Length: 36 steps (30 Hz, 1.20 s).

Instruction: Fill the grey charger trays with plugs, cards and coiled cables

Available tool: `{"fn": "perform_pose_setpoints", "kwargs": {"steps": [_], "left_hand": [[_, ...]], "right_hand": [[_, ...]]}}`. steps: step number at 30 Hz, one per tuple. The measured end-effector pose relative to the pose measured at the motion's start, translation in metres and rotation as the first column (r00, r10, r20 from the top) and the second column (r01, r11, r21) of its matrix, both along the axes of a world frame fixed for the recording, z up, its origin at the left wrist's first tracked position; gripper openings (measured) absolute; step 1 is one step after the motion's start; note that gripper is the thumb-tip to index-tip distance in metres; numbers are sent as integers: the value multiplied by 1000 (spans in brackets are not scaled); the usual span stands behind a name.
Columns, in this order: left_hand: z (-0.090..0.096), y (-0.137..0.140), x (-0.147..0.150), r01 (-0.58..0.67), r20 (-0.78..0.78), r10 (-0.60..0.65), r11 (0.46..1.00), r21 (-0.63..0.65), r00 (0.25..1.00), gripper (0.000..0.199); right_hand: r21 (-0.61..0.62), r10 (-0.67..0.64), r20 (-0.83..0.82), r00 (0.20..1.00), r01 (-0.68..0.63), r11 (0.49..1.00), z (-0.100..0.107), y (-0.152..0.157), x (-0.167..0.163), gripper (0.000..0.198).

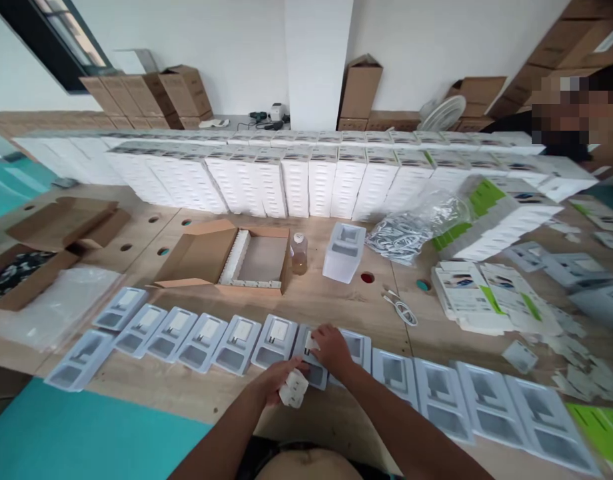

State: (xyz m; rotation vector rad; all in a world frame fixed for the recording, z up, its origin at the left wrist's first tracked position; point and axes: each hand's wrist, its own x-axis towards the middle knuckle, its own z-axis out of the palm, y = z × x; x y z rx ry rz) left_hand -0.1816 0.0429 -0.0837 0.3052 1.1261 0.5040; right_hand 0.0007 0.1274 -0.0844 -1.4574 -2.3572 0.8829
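My left hand is closed around a few white power adapters, held low at the table's front edge. With its fingers bent over a plastic tray, my right hand grips another white adapter at the tray's upper compartment. Left of it, several trays in the row each have a white adapter with metal prongs in the upper compartment. To the right, more trays continue the row, with no adapter visible in them.
Behind the row lie an open carton holding adapters, a bottle, stacked trays, a coiled cable and a bag of cables. White boxes form a wall at the back. A person is at the far right.
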Motion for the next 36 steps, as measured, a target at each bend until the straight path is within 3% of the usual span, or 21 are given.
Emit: {"fn": "perform_pose_setpoints", "kwargs": {"steps": [4,7,9,11,12,15,18,23,27,29,32,34,36], "left_hand": [[4,2,-4,-2,-6,2,1000,-19,1000,55],[14,5,-1,27,85,-27,1000,1,996,54],[20,9,10,58,160,-60,998,20,985,52],[23,14,26,75,210,-81,997,34,974,51],[23,17,36,76,218,-82,996,35,972,52],[20,26,64,109,178,-106,994,-8,978,61],[15,31,82,168,101,-160,982,-81,982,67],[14,31,90,156,56,-151,984,-85,987,61],[19,30,91,139,36,-136,987,-77,990,60],[23,31,94,145,80,-141,988,-55,987,61],[30,33,107,161,205,-153,987,-21,967,63],[35,36,122,173,244,-159,984,-39,957,63],[36,38,139,175,267,-154,983,-57,951,62]], "right_hand": [[24,-46,-8,999,46,999,12,-14,-5,21],[-175,8,-220,976,-48,983,30,-37,1,12],[-359,-13,-352,936,-122,925,42,-50,11,15],[-458,-70,-363,929,-113,882,48,-55,28,19],[-461,-97,-342,935,-78,884,49,-53,39,20],[-296,-136,-165,977,82,951,40,-35,77,21],[-106,-180,9,984,180,978,21,-15,103,25],[-22,-113,44,993,114,993,1,-8,107,27],[22,-154,38,987,154,988,13,-19,101,19],[-45,-142,-65,988,139,989,26,-33,98,12],[-299,-79,-294,952,-13,954,50,-59,95,13],[-427,-102,-326,940,-50,903,62,-73,101,18],[-464,-135,-285,949,-13,886,67,-77,119,21]]}}
